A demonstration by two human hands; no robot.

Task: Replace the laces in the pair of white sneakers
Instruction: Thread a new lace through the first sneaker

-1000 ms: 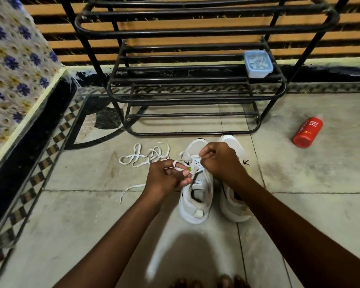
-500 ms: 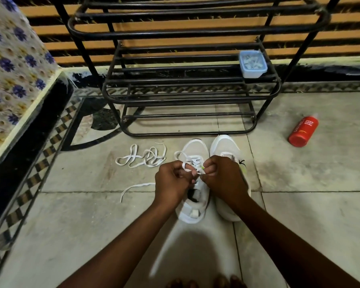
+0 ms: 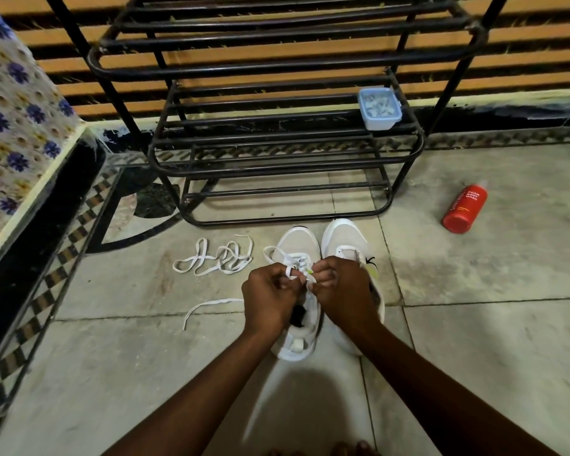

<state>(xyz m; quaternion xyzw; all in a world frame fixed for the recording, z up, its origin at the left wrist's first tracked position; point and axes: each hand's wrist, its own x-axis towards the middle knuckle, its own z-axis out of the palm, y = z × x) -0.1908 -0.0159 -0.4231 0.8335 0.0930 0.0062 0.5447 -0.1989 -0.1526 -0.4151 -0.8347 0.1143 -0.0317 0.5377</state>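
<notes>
Fingers [image 3: 282,283] of your left hand [image 3: 269,299] and right hand [image 3: 344,291] pinch the lace [image 3: 293,258] over the sneaker [image 3: 298,240] on the floor. It looks part-laced. The other sneaker [image 3: 343,233] seems barely started, and a spare lace [image 3: 216,258] lies beside them.

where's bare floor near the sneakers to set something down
Bare floor: right of the sneakers, up to the red bottle, and nearer the camera on that side. Also the near left, below the lace strand. Crowded: the lace pile left of the sneakers, and over them, where the left hand and right hand pinch a lace.
</notes>
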